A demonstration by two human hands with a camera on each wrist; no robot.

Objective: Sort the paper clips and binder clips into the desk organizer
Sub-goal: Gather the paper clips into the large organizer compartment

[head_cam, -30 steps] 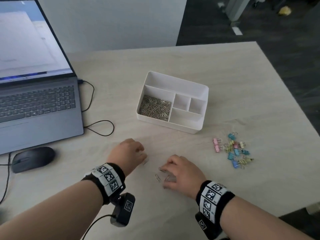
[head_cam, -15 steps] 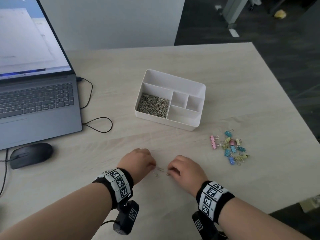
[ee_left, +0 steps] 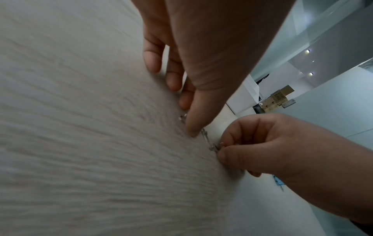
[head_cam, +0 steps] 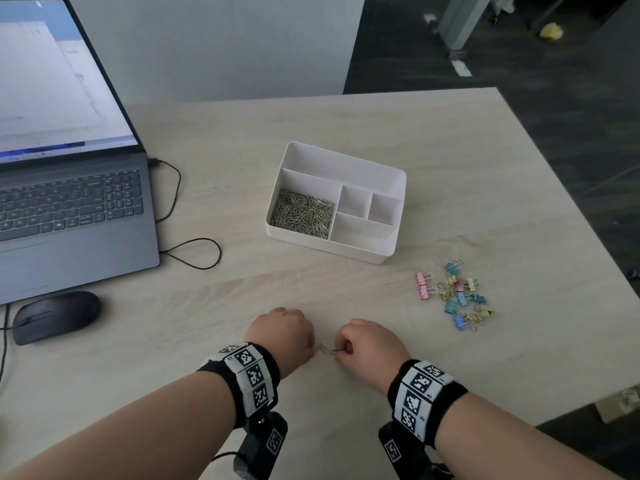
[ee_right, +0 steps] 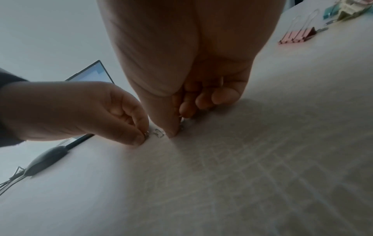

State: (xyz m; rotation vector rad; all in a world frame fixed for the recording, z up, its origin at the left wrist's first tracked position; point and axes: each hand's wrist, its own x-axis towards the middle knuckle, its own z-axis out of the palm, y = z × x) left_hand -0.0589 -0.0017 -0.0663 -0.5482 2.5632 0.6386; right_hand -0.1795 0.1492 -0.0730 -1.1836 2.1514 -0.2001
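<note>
Your left hand [head_cam: 281,336] and right hand [head_cam: 372,351] sit close together on the tabletop [head_cam: 485,209], near its front edge, w/ the last loose paper clips [head_cam: 325,349] between them. Right hand pinches a clip btwn thumb and forefinger; wrist view shows the wire at the thumb tip. Left hand has fingers curled down, thumb tip pressed on or against another clip [ee_left: 203,133], and looks to be pinching it, though the contact is partly hidden. One more clip [ee_right: 159,133] lies flat between the two thumbs. The organizer [head_cam: 391,181] stands further back, mid-tabletop, its large left compartment already holding a heap of paper clips [head_cam: 301,213]; the other compartments look empty. Binder clips [head_cam: 453,296] lie in a loose pile to the right, apart from the organizer, untouched. Handling, as a guess: clips are v. light, thin, slick wire lying flat, so they skate away if nudged; pin w/ one fingertip, tip an end up w/ a nail, then pinch across the loops. Binder clips are stiffer and chunkier; grab by body or wire handles.
</note>
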